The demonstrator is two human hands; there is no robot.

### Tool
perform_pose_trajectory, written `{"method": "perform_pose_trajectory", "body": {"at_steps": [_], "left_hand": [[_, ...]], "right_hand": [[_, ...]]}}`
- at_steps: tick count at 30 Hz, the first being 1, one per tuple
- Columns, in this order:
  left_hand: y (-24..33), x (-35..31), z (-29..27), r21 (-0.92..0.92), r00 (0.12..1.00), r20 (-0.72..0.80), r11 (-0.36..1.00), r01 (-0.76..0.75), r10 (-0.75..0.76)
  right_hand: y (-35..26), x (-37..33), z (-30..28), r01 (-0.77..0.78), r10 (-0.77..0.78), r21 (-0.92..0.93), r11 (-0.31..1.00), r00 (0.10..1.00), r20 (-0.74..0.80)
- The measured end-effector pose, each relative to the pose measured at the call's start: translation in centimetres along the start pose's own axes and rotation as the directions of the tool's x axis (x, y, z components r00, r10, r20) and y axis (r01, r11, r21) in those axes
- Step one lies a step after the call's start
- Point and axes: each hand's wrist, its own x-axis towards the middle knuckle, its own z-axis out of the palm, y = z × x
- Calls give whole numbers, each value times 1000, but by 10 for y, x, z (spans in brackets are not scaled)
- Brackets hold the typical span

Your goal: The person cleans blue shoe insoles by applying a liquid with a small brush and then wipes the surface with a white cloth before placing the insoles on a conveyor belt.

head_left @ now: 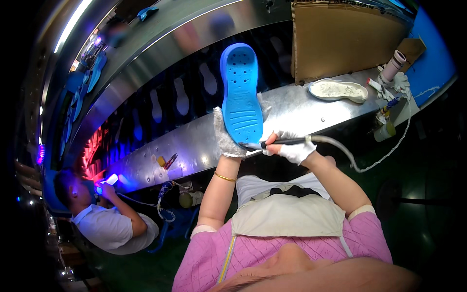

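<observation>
A blue shoe sole, with round holes and ridges on its face, stands raised over the metal bench, heel end toward me. My left hand, in a whitish knit glove, grips it from the left and behind; some glove fingers show past its right edge. My right hand, in a white glove with bare fingertips, is closed round a slim black brush-like pen fed by a clear hose. The pen's tip meets the sole's near edge, or nearly so; I cannot tell which.
A pale sole-shaped piece lies on the metal bench, before a cardboard sheet. A pink cylinder stands at right. Beyond the bench, dark sole shapes line a conveyor. At left, a co-worker holds a glowing piece.
</observation>
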Motion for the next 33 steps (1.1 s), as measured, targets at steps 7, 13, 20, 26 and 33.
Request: {"method": "perform_pose_trajectory", "body": {"at_steps": [7, 13, 20, 26, 33], "left_hand": [[7, 10, 4, -10, 995, 13, 995, 102, -102], [14, 9, -1, 14, 988, 29, 988, 153, -154], [23, 21, -3, 151, 963, -161, 959, 239, -215], [25, 31, 6, 255, 878, -318, 860, 442, -357], [20, 30, -3, 392, 810, -405, 719, 574, -425]], "right_hand": [[3, -4, 0, 148, -155, -194, 970, 988, -23], [2, -9, -9, -26, 18, 170, 985, 999, 48], [-17, 12, -9, 447, -451, -401, 800, 888, 91], [-17, 13, -11, 120, -77, -399, 909, 990, 122], [-41, 25, -32, 18, 78, -501, 865, 982, 169]]}}
